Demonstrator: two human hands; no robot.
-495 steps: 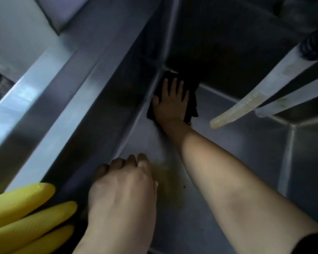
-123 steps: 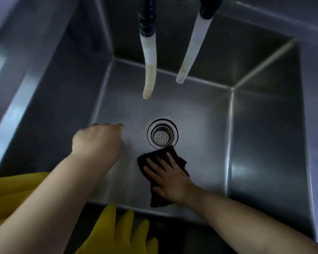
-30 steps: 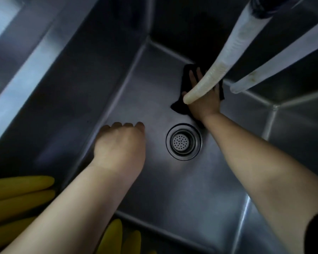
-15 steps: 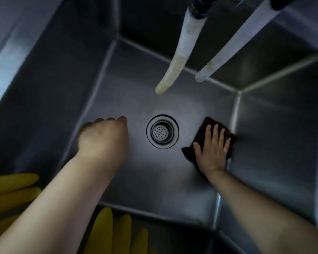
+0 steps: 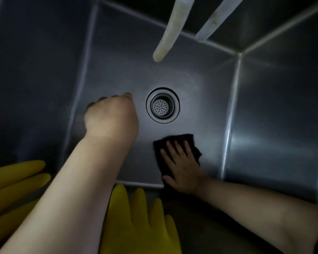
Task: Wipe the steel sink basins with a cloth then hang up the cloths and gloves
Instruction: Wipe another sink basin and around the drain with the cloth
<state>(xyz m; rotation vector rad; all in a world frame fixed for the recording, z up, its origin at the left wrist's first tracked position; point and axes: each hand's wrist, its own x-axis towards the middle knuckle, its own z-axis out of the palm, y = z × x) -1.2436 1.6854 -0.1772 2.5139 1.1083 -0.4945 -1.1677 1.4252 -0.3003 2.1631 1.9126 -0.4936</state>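
I look down into a deep steel sink basin (image 5: 264,110) with a round drain strainer (image 5: 162,105) in its floor. My right hand (image 5: 182,165) lies flat, fingers spread, pressing a dark cloth (image 5: 182,140) against the basin floor near the front wall, just right of and nearer than the drain. My left hand (image 5: 111,117) rests on the floor left of the drain, fingers curled under, holding nothing I can see. Two yellow rubber gloves lie over the front edge: one (image 5: 15,178) at the far left, one (image 5: 136,220) between my forearms.
Two pale hoses hang down from above at the back, the longer one (image 5: 171,28) ending above the drain and a clearer one (image 5: 215,19) to its right. Steel walls close the basin on all sides.
My right hand has slid the cloth from the right wall toward the front of the basin, below the drain. The left hand has stayed where it was.
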